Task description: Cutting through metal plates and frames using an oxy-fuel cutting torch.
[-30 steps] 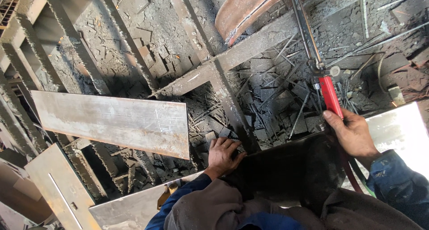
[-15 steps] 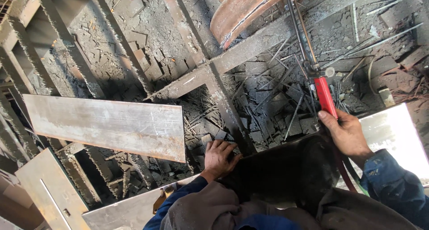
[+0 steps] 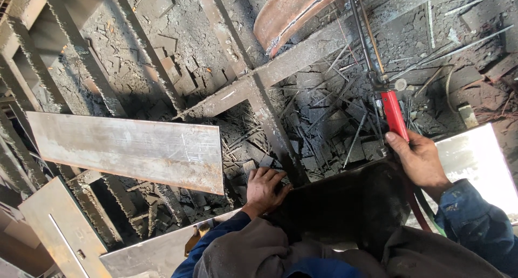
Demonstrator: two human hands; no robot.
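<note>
- Cutting torch [image 3: 393,113], red-handled, is held in the right hand [image 3: 421,160], whose grip is closed around the handle's lower end; its thin tubes run up past the rusty curved steel piece [image 3: 294,11]
- Left hand [image 3: 265,189] rests open, fingers spread, on the edge of a dark plate [image 3: 345,202]
- Long steel plate [image 3: 129,148] lies across the grating bars [image 3: 81,56] to the left, well apart from both hands
- Slag and offcuts crowd the gaps below
- Torch tip is cut off at the top edge

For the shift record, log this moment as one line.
right hand: grips red-handled cutting torch | left hand: rests on dark plate edge | steel plate: lying on grate
</note>
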